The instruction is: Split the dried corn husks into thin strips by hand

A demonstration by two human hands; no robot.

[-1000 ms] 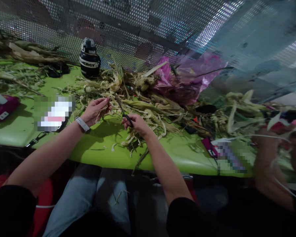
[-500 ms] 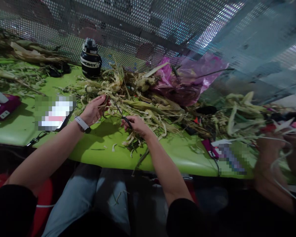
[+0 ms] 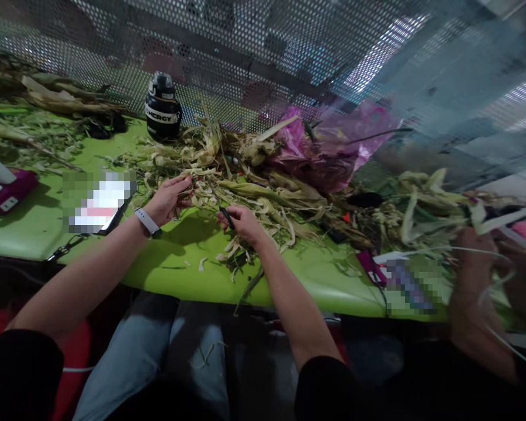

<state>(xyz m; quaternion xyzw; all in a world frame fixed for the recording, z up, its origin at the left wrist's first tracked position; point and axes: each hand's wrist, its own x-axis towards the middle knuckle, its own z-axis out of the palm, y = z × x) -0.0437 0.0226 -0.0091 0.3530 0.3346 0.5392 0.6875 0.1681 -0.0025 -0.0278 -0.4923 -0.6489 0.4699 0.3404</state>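
My left hand (image 3: 172, 197), with a pale watch band (image 3: 146, 221) at its wrist, is closed around a pale, dry plant strip (image 3: 205, 172), whose kind I cannot make out. Fingers of my right hand (image 3: 242, 223) wrap a pair of scissors (image 3: 227, 217) with black handles. Their dark blades point up and left towards the left hand, and the tips blur into the plant scraps. Behind both hands spreads a heap of dry husks and stalks (image 3: 263, 196). Cut bits (image 3: 202, 264) lie on the green tabletop (image 3: 179, 248) below them.
A black bottle (image 3: 162, 114) stands behind the heap, and a pink plastic bag (image 3: 328, 152) lies at its right. A bright phone (image 3: 101, 202) is left of my wrist. Another person's hands (image 3: 477, 257) work at the far right beside a white cable. A perforated metal screen (image 3: 228, 52) borders the back.
My left hand has shifted slightly right and down, and a pale strip now shows above its fingers. The scissors stay in my right hand, which has barely moved.
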